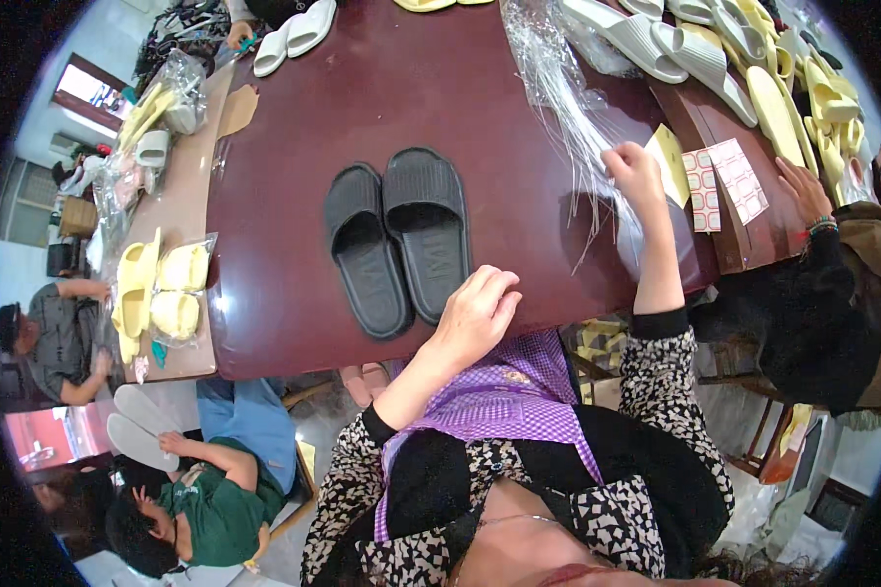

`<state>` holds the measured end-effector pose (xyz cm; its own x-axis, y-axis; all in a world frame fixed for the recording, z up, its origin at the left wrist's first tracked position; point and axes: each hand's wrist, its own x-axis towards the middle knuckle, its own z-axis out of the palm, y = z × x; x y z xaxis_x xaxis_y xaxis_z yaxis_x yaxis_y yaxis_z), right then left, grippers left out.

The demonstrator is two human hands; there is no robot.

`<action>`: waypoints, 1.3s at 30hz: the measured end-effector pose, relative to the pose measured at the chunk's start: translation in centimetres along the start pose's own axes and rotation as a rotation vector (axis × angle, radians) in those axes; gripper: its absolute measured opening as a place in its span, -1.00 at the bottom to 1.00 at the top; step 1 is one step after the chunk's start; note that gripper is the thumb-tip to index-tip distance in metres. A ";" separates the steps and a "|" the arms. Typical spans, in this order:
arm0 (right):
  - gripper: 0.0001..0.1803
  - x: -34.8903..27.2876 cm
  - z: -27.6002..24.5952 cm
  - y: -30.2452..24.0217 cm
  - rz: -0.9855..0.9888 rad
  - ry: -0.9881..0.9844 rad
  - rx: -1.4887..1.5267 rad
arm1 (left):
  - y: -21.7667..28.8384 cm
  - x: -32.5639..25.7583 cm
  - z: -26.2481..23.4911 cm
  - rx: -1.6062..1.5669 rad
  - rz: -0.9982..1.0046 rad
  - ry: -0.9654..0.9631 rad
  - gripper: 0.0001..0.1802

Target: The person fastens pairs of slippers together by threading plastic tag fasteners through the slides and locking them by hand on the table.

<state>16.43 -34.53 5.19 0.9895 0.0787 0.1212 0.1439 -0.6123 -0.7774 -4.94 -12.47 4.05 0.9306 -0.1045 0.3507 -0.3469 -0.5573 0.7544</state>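
Sorting at counter (294, 225) near edge.
I see left hand (475, 313) released beside black slippers (396, 240); right hand (634, 171) pinching clear strands (568, 98).

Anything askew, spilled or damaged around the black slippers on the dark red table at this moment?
Nothing looks damaged or spilled. The pair of black ribbed rubber slippers lies side by side on the dark red table, slightly staggered. The left hand rests beside them; the right hand is at a loose splay of clear plastic bags.

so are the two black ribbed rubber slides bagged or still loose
Loose: the two black ribbed rubber slides lie bare, side by side, soles down on the dark red table, with no plastic around them.
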 end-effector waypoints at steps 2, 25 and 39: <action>-0.74 -2.0 -0.3 -0.2 0.022 -0.040 0.109 | 0.2 0.8 -0.1 -0.005 0.022 0.007 -0.81; -0.86 -12.8 -0.2 -11.3 -0.908 -0.372 -0.009 | 1.8 -1.6 -5.2 0.039 0.221 0.139 -0.81; -0.81 -16.4 5.0 -17.0 -1.282 -0.524 -0.148 | -1.0 -9.2 -8.9 -0.032 -0.017 0.268 -0.90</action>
<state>-2.22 -21.50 13.32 0.0647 0.9039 0.4229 0.9734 0.0361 -0.2260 -14.23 -3.62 5.00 0.8738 0.1286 0.4690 -0.3391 -0.5301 0.7771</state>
